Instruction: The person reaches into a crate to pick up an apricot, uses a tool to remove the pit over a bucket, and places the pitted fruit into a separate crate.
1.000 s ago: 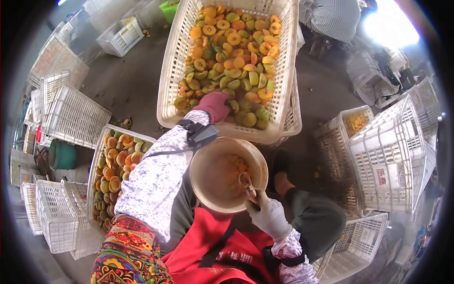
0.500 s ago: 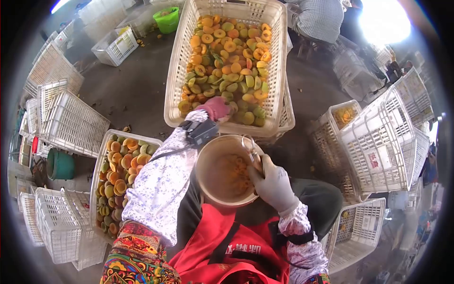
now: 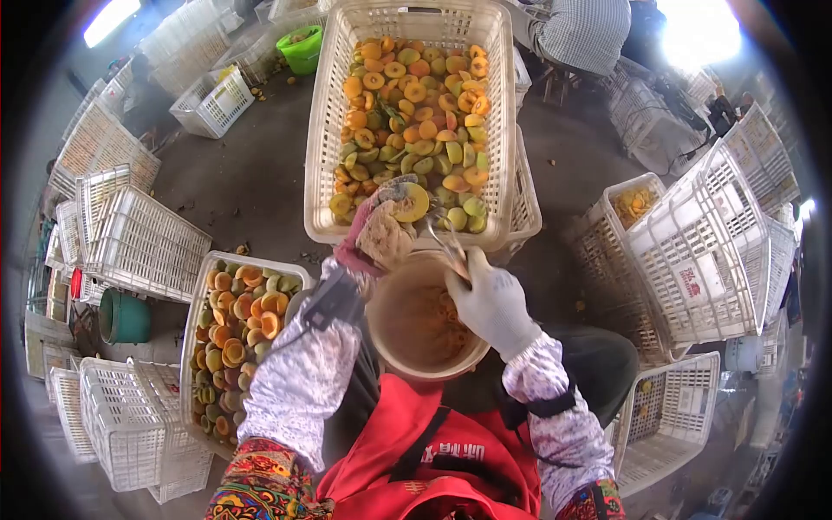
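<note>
Left hand (image 3: pixel 380 232) is palm up, grip closed on fruit (image 3: pixel 414 203); right hand (image 3: pixel 494 305) clasps tool (image 3: pixel 451 250).

red apron (image 3: pixel 416 433); green bucket (image 3: pixel 301 50); white-purple floral sleeve (image 3: pixel 299 390); teal bucket (image 3: pixel 124 317).

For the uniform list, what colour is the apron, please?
The apron is red with white lettering, clearest in the head view.

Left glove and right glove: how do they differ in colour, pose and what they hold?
The left glove is pink with a stained tan palm; the right glove is pale grey-white. The left is turned palm up, the right back up. The left holds a yellowish fruit half, the right a metal tool. Both are by the tub's rim.
</note>
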Action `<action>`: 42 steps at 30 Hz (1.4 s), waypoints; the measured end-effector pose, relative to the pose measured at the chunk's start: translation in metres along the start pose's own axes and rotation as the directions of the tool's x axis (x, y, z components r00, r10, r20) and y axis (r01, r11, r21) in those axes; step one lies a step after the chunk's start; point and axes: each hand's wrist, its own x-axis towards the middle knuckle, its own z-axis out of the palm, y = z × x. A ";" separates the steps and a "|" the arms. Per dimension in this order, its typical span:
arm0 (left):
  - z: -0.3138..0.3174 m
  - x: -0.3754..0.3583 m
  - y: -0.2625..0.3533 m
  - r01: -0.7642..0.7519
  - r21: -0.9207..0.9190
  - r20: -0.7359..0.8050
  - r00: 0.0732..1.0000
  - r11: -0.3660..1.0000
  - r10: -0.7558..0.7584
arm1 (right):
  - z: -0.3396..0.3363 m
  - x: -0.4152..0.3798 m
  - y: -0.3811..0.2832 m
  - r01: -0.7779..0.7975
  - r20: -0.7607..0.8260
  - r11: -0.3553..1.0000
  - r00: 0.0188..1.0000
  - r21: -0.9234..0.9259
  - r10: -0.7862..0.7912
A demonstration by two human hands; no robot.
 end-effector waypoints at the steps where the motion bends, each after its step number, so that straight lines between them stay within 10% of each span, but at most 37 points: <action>1: 0.012 -0.009 0.018 0.081 -0.074 -0.004 0.997 0.994 -0.081 | 0.003 0.003 -0.008 0.039 -0.012 0.993 0.999 -0.114 -0.041; 13: 0.061 -0.043 0.054 0.239 -0.387 -0.080 0.953 0.891 -0.291 | 0.019 -0.015 -0.015 0.067 0.060 0.968 0.997 -0.241 -0.054; 15: 0.065 -0.044 0.055 0.302 -0.816 0.048 0.885 0.493 -0.464 | 0.021 -0.018 -0.017 0.055 0.042 0.974 0.998 -0.219 -0.047; 21: 0.062 -0.051 0.057 0.327 -0.759 0.009 0.869 0.563 -0.494 | 0.029 -0.026 -0.015 -0.141 0.323 0.984 0.931 -0.105 0.168; 23: 0.066 -0.049 0.055 0.264 -0.792 -0.093 0.840 0.551 -0.535 | 0.034 -0.025 -0.002 0.069 0.200 0.967 0.972 0.244 -0.120; 31: 0.078 -0.049 0.074 0.430 -0.536 -0.160 0.793 0.727 -0.587 | 0.029 -0.029 -0.001 -0.053 0.300 0.888 0.949 0.456 -0.097; 34: 0.069 -0.048 0.055 0.406 -0.529 -0.064 0.856 0.745 -0.512 | -0.004 -0.019 -0.022 -0.688 0.788 0.630 0.586 0.361 0.187; 39: 0.071 -0.044 0.054 0.604 -0.462 0.134 0.771 0.649 -0.622 | 0.008 -0.030 -0.001 -0.621 0.717 0.567 0.693 0.541 0.075; 42: 0.091 -0.047 0.081 0.576 -0.278 -0.060 0.788 0.769 -0.612 | 0.005 -0.030 0.002 -0.614 0.729 0.611 0.679 0.500 0.086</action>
